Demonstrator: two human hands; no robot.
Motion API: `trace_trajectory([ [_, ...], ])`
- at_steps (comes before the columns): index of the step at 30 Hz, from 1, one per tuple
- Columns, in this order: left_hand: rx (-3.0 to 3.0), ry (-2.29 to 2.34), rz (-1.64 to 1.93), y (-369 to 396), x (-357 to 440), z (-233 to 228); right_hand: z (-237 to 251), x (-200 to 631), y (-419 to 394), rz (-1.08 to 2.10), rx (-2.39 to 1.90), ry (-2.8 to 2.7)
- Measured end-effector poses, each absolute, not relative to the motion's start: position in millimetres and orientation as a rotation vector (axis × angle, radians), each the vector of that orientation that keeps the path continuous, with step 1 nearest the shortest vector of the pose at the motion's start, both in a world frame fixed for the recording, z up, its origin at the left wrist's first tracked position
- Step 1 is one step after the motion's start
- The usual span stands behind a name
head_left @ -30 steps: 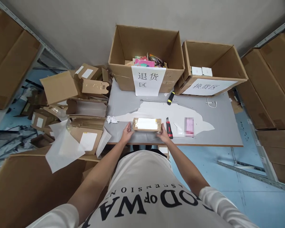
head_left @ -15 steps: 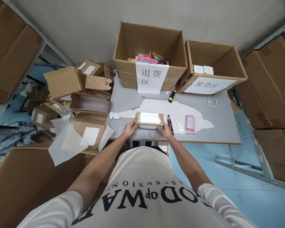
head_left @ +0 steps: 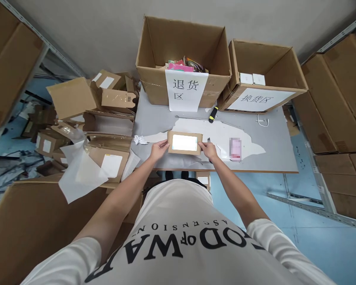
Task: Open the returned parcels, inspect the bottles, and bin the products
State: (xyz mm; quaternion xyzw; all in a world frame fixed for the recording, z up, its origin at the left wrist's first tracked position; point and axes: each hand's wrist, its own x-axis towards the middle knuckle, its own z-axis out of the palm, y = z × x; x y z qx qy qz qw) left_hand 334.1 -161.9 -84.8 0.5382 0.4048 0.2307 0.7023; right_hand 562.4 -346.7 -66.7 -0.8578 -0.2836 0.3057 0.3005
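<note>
A small cardboard box (head_left: 184,152) with a white label (head_left: 184,143) on its face is held between my two hands, over the front of the grey table (head_left: 273,164). My left hand (head_left: 159,150) grips its left end, fingers closed on the edge. On the right end, my right hand (head_left: 209,151) is closed in the same way. A box cutter (head_left: 209,140) lies just by my right hand, mostly hidden behind it. Farther right, a pink blurred packet (head_left: 235,149) lies on the table.
Two open cartons with paper signs stand at the back: a larger one (head_left: 154,85) and a smaller one (head_left: 298,89). A yellow-black cutter (head_left: 213,114) lies before them. Opened boxes (head_left: 72,97) pile up at left. Shelves with cartons (head_left: 323,103) flank the right side.
The cardboard box has been tilted, so its labelled face now turns up towards me. My right hand has shifted and covers most of the box cutter. The view has moved slightly.
</note>
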Motion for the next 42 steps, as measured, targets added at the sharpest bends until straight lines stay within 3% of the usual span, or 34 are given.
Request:
trace_trajectory([
  [12,1.055,0.934,0.391,-175,319,-131,-96,546,-345,0.848,-2.455,-0.719],
  [27,1.143,1.071,0.354,-179,297,-149,-121,548,-380,0.842,-2.274,-0.746],
  [33,1.172,0.984,0.282,-194,294,-159,-133,525,-394,0.993,-2.185,-0.916],
  [42,1.384,0.956,0.340,-200,306,-152,-121,513,-381,0.868,-2.193,-0.830],
])
